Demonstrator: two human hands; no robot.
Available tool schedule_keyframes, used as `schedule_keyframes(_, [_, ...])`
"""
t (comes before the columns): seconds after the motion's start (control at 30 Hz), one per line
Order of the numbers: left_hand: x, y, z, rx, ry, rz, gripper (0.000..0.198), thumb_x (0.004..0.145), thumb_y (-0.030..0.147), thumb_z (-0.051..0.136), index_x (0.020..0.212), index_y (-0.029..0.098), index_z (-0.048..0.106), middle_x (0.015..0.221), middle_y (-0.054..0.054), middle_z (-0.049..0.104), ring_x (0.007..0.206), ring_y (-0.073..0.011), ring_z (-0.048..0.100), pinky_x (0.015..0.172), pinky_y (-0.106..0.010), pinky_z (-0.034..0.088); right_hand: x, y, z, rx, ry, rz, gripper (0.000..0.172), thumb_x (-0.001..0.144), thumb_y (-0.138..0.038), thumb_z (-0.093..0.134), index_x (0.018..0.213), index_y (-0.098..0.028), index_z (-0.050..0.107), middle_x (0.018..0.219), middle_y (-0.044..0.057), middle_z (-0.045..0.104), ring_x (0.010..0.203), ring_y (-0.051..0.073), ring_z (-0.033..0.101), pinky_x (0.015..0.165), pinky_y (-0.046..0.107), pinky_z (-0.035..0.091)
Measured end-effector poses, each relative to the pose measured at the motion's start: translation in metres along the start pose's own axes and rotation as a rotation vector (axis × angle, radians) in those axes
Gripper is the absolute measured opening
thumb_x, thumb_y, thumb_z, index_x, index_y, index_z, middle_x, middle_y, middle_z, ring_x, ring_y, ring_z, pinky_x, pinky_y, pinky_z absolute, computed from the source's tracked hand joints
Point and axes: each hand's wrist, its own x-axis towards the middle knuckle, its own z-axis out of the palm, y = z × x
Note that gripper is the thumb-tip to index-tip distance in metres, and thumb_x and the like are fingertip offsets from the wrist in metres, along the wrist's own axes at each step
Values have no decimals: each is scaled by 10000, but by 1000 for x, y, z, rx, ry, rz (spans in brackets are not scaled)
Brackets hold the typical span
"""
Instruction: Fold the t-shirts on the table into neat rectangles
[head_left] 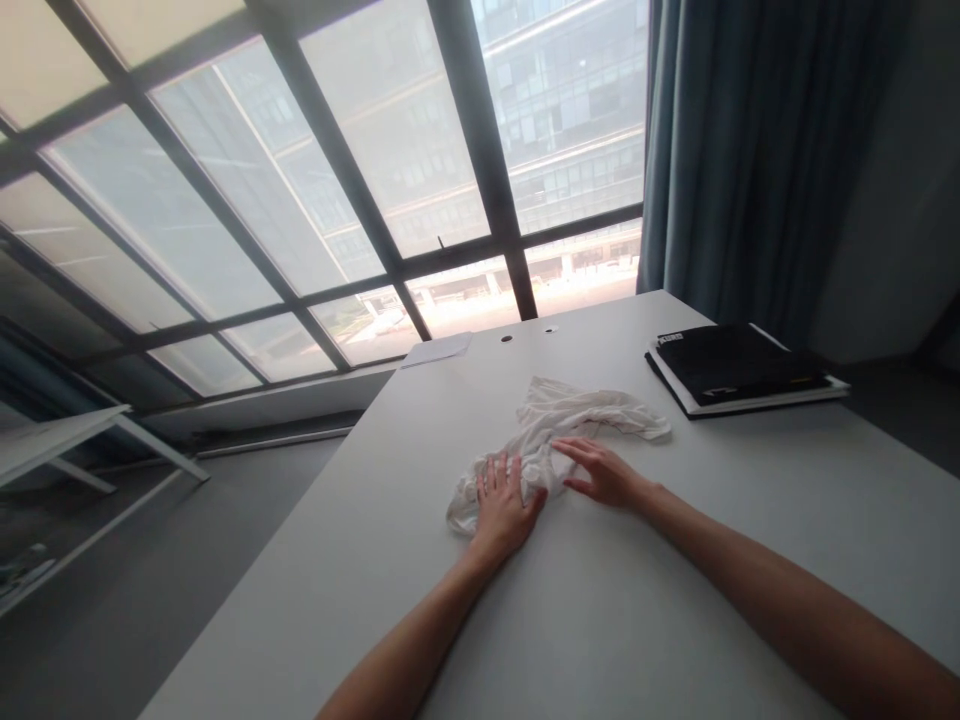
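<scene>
A crumpled white cloth lies on the white table, a little beyond both my hands. My left hand rests palm down on the cloth's near left end, fingers stretched out flat. My right hand lies beside it at the cloth's near edge, fingers extended and touching the fabric. Neither hand grips anything.
A black folder on white papers sits at the table's far right. A white sheet lies at the far edge near two small holes. Large windows and a blue curtain stand behind. Another table is at left.
</scene>
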Motion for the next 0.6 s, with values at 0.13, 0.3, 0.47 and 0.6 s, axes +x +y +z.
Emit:
schedule_keyframes(0.13, [-22, 23, -27, -72, -3, 158, 529, 987, 492, 472, 1452, 242, 505, 1496, -111, 508, 1415, -331, 393, 1153, -520, 305, 4, -21, 6, 78, -52, -141, 355, 874, -198, 670, 1224, -252, 656, 1140, 76, 685, 1046, 226, 620, 958, 379, 495])
schedule_keyframes(0.3, [-4, 6, -57, -243, 101, 126, 297, 1016, 344, 419, 1088, 236, 686, 1070, -60, 725, 941, -212, 675, 872, -337, 513, 5, -23, 11, -5, -50, -116, 243, 928, -100, 533, 1055, -213, 707, 913, 64, 661, 890, 197, 607, 820, 317, 509])
schedule_keyframes(0.47, [13, -42, -44, -379, 153, 101, 237, 937, 279, 507, 1046, 189, 699, 1032, -86, 729, 980, -230, 674, 895, -349, 516, -11, -21, 5, -15, -39, -29, 267, 966, -134, 498, 1152, -208, 676, 946, 67, 646, 898, 184, 615, 812, 294, 509])
schedule_keyframes(0.6, [11, -54, -31, -517, 38, 98, 255, 928, 317, 531, 1048, 183, 712, 982, -74, 743, 892, -202, 690, 820, -303, 532, -34, -29, -25, -33, 13, -7, 258, 1020, -181, 430, 1035, -210, 685, 916, 62, 619, 850, 180, 587, 778, 294, 490])
